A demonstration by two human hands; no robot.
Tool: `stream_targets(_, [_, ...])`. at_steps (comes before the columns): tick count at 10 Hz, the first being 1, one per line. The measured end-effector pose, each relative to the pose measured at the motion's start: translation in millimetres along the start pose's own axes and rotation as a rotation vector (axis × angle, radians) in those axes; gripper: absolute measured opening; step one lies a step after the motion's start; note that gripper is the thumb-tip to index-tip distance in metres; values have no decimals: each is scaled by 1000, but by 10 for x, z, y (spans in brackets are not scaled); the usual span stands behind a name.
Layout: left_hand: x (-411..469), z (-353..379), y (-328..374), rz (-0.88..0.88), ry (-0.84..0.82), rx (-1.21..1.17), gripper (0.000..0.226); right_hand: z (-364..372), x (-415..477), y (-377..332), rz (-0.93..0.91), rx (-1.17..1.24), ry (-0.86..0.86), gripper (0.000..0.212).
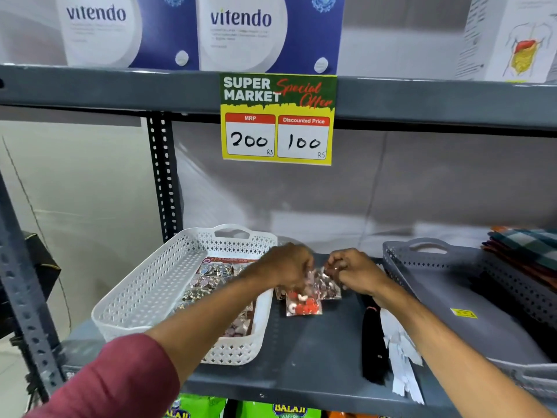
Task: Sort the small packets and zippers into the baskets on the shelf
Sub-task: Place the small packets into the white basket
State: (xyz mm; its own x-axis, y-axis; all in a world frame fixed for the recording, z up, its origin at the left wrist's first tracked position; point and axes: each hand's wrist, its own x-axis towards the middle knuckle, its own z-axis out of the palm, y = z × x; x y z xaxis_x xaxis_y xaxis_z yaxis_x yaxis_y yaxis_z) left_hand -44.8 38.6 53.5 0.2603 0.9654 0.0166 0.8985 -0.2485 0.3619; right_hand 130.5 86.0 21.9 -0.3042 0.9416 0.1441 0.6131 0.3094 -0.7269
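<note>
Gathering up a small cluster of clear plastic packets (313, 292) is the step in hand, and both hands meet over the dark grey metal shelf (316, 342), in the gap between the two baskets. The left hand (286, 267) is curled down over the packets' left side, fingers closed on the plastic; the right hand (354, 271) pinches the upper right corner between thumb and fingertips. One packet in the cluster holds red and white pieces, another brownish ones — how many packets there are in all I cannot tell.

The white perforated plastic basket (144, 294) sits just to the left, already holding similar packets of small beads. The grey perforated plastic basket (446, 285) on the right looks nearly empty. A black zipper (373, 348) and a bundle of white zippers (401, 357) lie on the shelf beside it, under the right forearm, not yet sorted.

The next move probably calls for lifting the packets clear together and carrying them left over the white rim — then the zippers, likely for the grey basket.
</note>
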Motion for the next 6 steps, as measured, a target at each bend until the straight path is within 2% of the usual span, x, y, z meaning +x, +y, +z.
stream_targets(1, [-21, -297, -177, 11, 57, -182, 40, -82, 79, -124, -40, 67, 139, 14])
stream_targets(2, [49, -763, -617, -67, 260, -363, 19, -62, 340, -387, -63, 207, 262, 9])
stream_targets(3, [125, -980, -980, -156, 338, -373, 18, 59, 544, -590, -67, 191, 218, 5])
stream_targets(4, [299, -1048, -1578, -309, 329, -332, 23, 394, 907, -796, -45, 52, 93, 4])
stream_targets(5, [423, -926, -1940, -383, 264, -431, 35, 665, 1140, -864, -1, -57, 61, 7])
stream_targets(6, [558, -736, -2219, -414, 149, -521, 33, 1019, 1341, -925, 53, -238, 5, 18])
